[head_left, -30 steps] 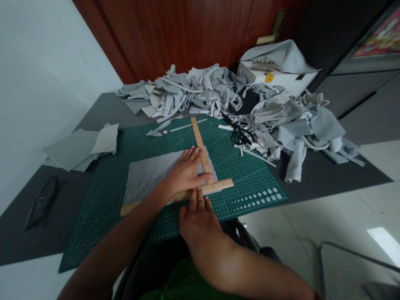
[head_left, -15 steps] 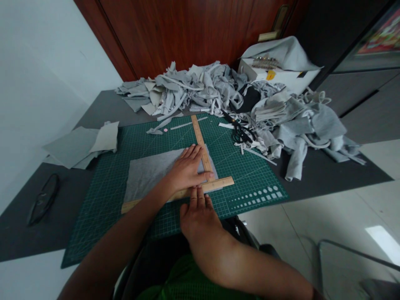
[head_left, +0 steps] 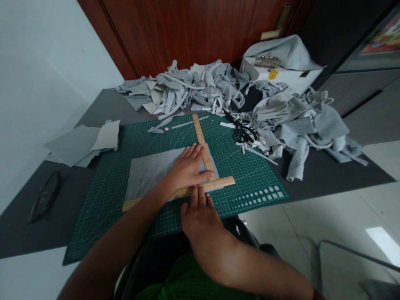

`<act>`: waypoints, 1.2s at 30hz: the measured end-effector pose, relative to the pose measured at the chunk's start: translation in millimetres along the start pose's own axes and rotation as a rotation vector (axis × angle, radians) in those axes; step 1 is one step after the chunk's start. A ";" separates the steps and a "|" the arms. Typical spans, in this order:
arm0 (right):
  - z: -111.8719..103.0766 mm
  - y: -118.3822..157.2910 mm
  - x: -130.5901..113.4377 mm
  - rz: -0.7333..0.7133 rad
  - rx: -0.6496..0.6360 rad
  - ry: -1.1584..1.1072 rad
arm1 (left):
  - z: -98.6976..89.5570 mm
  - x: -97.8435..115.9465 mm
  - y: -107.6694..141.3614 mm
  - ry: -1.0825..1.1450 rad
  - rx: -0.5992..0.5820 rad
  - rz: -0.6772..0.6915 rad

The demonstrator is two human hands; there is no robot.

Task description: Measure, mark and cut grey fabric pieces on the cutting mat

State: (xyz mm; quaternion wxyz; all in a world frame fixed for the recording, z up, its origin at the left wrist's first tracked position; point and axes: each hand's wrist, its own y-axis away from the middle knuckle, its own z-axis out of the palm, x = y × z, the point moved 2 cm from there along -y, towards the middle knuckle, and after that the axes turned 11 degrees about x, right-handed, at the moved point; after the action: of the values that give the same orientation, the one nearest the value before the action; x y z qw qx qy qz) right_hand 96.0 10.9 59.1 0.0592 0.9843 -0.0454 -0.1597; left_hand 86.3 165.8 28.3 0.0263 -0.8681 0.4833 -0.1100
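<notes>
A grey cloth piece (head_left: 150, 173) lies flat on the green cutting mat (head_left: 106, 179). Two wooden rulers rest on it: one ruler (head_left: 200, 131) runs away from me, the other ruler (head_left: 225, 182) crosses its near end along the cloth's front edge. My left hand (head_left: 188, 166) lies spread on the cloth, its thumb reaching over where the rulers meet. My right hand (head_left: 200, 212) is palm down on the mat, fingertips against the near edge of the crossing ruler. Part of that ruler is hidden under my left wrist.
Grey scraps (head_left: 203, 85) are heaped along the back, with more scraps (head_left: 312, 125) at the right. Black scissors (head_left: 242, 130) lie beside them. A white box (head_left: 290, 77) stands behind. Cloth sheets (head_left: 76, 143) and eyeglasses (head_left: 45, 198) are at the left.
</notes>
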 end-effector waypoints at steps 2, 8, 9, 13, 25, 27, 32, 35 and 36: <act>0.0 0.0 -0.2 0.003 0.006 -0.003 | -0.4 0.5 -0.2 -0.003 -0.006 -0.004; 3.1 -0.5 -0.6 0.012 0.040 -0.001 | -0.4 0.0 0.2 0.016 0.017 0.010; 4.1 -0.3 -0.6 0.009 0.045 -0.002 | -0.5 0.1 0.2 0.018 0.017 0.010; 7.1 2.2 -0.6 -0.014 0.079 0.029 | -0.5 0.3 0.3 0.012 0.008 -0.002; -0.4 -0.5 0.1 -0.011 0.047 0.025 | 1.3 -1.0 0.1 0.009 0.021 0.013; -3.7 -1.8 0.3 -0.003 0.015 0.000 | 1.1 -0.6 0.0 0.009 0.012 0.011; -3.4 -1.4 0.7 -0.006 -0.003 -0.016 | 3.3 -2.5 0.4 0.013 0.032 0.017; 1.2 0.8 0.1 -0.010 0.039 0.005 | 3.5 -2.7 0.5 0.017 0.036 0.025; 2.3 1.2 -0.1 -0.008 0.050 0.011 | 2.9 -2.2 0.5 0.017 0.033 0.024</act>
State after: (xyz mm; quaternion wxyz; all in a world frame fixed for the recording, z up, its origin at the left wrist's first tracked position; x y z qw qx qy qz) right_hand 95.2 9.5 57.1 0.0340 0.9866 -0.0450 -0.1532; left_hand 85.4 167.3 25.1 0.0378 -0.8608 0.4919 -0.1249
